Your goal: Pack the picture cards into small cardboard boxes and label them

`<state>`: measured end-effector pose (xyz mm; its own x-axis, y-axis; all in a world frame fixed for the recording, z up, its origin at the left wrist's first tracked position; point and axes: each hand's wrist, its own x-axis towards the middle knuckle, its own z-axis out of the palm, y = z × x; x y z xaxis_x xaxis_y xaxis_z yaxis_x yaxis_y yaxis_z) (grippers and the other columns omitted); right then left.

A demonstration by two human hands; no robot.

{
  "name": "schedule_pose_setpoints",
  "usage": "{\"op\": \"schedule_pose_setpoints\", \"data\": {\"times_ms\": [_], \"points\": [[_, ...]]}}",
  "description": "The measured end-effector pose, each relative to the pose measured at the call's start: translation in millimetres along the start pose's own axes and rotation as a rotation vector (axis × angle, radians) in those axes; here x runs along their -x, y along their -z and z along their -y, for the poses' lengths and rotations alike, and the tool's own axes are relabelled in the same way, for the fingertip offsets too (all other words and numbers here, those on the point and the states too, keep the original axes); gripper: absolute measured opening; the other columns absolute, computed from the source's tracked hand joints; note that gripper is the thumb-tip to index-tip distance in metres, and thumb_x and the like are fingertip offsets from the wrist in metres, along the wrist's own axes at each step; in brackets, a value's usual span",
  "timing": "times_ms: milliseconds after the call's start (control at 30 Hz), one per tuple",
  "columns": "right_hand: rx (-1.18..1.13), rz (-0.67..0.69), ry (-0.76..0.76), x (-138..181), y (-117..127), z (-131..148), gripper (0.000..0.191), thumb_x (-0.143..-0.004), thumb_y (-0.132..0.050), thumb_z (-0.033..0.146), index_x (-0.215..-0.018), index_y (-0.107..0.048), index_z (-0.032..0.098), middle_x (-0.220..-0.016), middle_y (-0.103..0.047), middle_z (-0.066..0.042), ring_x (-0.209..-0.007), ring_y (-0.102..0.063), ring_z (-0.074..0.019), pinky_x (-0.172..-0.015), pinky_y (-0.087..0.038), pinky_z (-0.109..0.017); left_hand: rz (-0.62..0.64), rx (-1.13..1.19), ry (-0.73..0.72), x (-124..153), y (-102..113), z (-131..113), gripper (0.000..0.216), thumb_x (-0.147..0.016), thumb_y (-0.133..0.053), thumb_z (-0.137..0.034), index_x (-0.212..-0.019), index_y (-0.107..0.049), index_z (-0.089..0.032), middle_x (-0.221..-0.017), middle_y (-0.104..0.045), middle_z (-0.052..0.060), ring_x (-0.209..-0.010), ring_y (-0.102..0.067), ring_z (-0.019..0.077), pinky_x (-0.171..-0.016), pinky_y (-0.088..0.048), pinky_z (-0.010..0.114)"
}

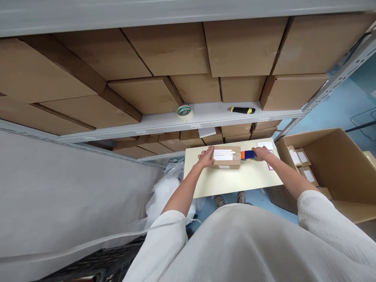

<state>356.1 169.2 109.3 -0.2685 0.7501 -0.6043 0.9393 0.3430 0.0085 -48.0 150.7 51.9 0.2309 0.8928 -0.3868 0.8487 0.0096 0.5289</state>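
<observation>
A small cardboard box (pixel 226 159) with white labels on top lies on the pale tabletop (pixel 232 184). My left hand (pixel 206 157) grips its left end, thumb and fingers around the edge. In my right hand (pixel 262 153) is a blue and orange tape dispenser (pixel 249 155), its orange front against the box's right end. Clear tape shows across the box top near that end. A phone-like item (pixel 270 166) lies by my right wrist, partly covered by it. White paper (pixel 265 145) lies behind my right hand.
Shelves stacked with cardboard boxes (pixel 173 49) stand ahead. A tape roll (pixel 185 112) and a black-yellow utility knife (pixel 242 110) lie on the shelf ledge. At right, a large open carton (pixel 343 168) holds several small labelled boxes. White plastic wrap (pixel 166 192) hangs left of the table.
</observation>
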Motion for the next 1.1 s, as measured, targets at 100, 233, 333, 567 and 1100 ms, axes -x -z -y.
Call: {"op": "schedule_pose_setpoints", "data": {"times_ms": [100, 233, 333, 567, 1100], "points": [[0.000, 0.017, -0.014, 1, 11, 5, 0.052, -0.092, -0.072, 0.045, -0.136, -0.063, 0.018, -0.122, -0.076, -0.020, -0.109, -0.074, -0.0359, -0.095, -0.049, -0.044, 0.013, 0.059, -0.032, -3, -3, 2, 0.105, -0.084, -0.075, -0.037, -0.175, -0.023, -0.034, -0.187, -0.011, 0.009, -0.165, -0.025, 0.0501, -0.127, -0.029, 0.068], [-0.003, 0.034, -0.037, 1, 24, 12, 0.054, -0.086, -0.077, 0.039, -0.135, -0.066, 0.019, -0.125, -0.076, -0.020, -0.110, -0.075, -0.0362, -0.087, -0.055, -0.041, 0.001, 0.186, -0.146, -8, -9, 8, 0.104, -0.082, -0.075, -0.031, -0.174, -0.027, -0.024, -0.186, -0.009, 0.013, -0.171, -0.015, 0.0391, -0.137, -0.020, 0.054], [-0.006, 0.046, -0.065, 1, 30, 16, 0.054, -0.083, -0.079, 0.032, -0.134, -0.069, 0.018, -0.125, -0.076, -0.020, -0.109, -0.075, -0.0369, -0.085, -0.057, -0.041, -0.011, 0.236, -0.166, -10, -12, 11, 0.103, -0.080, -0.076, -0.028, -0.172, -0.030, -0.021, -0.186, -0.010, 0.015, -0.172, -0.013, 0.0369, -0.139, -0.019, 0.050], [-0.013, 0.049, -0.094, 6, 28, 19, 0.055, -0.083, -0.081, 0.029, -0.135, -0.070, 0.017, -0.125, -0.076, -0.021, -0.110, -0.076, -0.0374, -0.087, -0.058, -0.041, -0.066, 0.264, -0.141, -11, -13, 13, 0.108, -0.075, -0.081, -0.024, -0.171, -0.032, -0.021, -0.184, -0.014, 0.016, -0.170, -0.019, 0.0390, -0.139, -0.021, 0.053], [-0.065, -0.006, -0.130, 9, -10, 34, 0.058, -0.080, -0.085, 0.025, -0.135, -0.067, 0.016, -0.125, -0.076, -0.022, -0.113, -0.076, -0.0359, -0.090, -0.058, -0.039, -0.264, 0.331, 0.063, -5, -23, 9, 0.122, -0.062, -0.092, -0.021, -0.169, -0.032, -0.024, -0.173, -0.027, 0.019, -0.162, -0.031, 0.0438, -0.134, -0.029, 0.056]]}}
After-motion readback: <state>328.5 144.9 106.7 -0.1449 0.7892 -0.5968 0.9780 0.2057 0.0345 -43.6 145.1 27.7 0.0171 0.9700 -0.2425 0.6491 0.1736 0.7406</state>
